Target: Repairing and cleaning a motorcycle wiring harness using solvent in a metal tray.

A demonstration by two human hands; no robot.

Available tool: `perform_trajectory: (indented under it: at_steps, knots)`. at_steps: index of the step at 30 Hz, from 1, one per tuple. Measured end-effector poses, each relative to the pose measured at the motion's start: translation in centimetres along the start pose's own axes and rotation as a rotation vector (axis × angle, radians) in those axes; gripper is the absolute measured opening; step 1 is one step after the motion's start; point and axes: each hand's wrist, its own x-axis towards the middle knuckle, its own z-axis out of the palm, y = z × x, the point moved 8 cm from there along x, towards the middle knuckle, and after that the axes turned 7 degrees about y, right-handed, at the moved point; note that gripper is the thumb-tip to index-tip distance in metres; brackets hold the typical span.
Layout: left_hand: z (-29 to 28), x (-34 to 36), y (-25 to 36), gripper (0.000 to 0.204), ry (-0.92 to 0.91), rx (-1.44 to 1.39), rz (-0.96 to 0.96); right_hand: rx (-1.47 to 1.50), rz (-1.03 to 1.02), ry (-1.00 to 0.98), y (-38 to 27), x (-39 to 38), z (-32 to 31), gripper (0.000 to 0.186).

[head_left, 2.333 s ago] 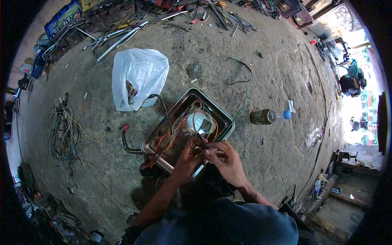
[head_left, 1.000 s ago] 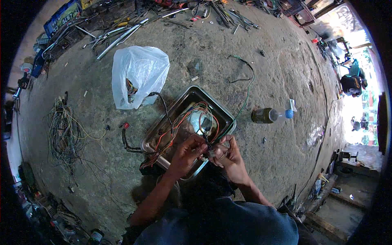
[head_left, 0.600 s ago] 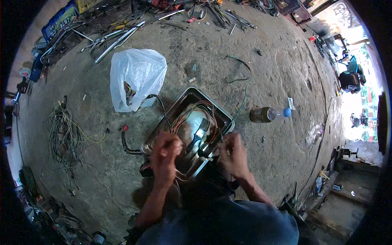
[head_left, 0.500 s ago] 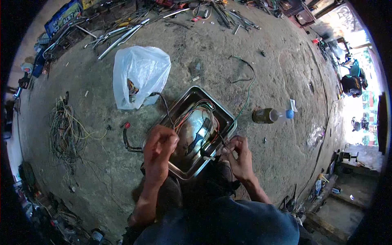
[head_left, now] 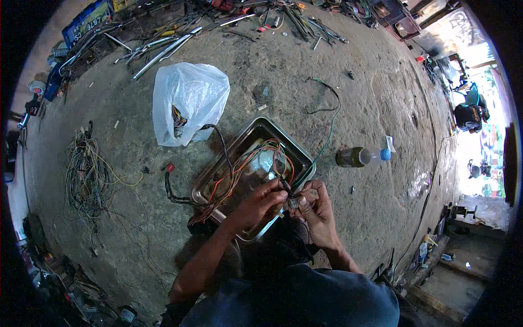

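Note:
A metal tray (head_left: 218, 166) lies on the floor in front of me, with a wiring harness (head_left: 267, 146) of orange, black and green wires looped in it. Over the tray's near right side, my right hand (head_left: 320, 215) pinches a small pale plug connector (head_left: 293, 203) at the harness's end. My left hand (head_left: 255, 207) has its fingers closed on the dark wires just beside that connector, and the two hands almost touch. From the right side of the tray a green wire (head_left: 328, 136) runs out across the floor. My left hand and forearm cover part of the tray's inside.
Beyond the tray stands a white plastic bag (head_left: 190, 98) with wires in it. A bottle of dark yellowish liquid (head_left: 354, 157) lies at right. At left is a tangled wire bundle (head_left: 87, 174). Wrenches and other hand tools (head_left: 163, 54) line the far edge.
My left hand has moved right from the tray's left side to the wires by the connector. My right hand stays nearly in place, and the connector has lifted slightly between the hands.

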Motion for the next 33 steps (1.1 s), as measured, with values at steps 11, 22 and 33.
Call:
perform_trajectory:
  at_steps: [11, 22, 33]
  knots:
    - [0.4, 0.2, -0.6, 0.015, 0.162, -0.017, 0.171, -0.056, -0.011, -0.053, -0.8, -0.1, 1.1, 0.036]
    - [0.0, -1.1, -3.3, 0.018, 0.354, -0.462, -0.038, -0.646, -0.272, -0.015, -2.1, -0.8, 1.3, 0.044]
    - [-0.1, -3.4, -5.5, 0.024, 0.524, -0.620, -0.165, -0.850, -0.424, -0.010, -1.9, -1.1, 1.7, 0.036]
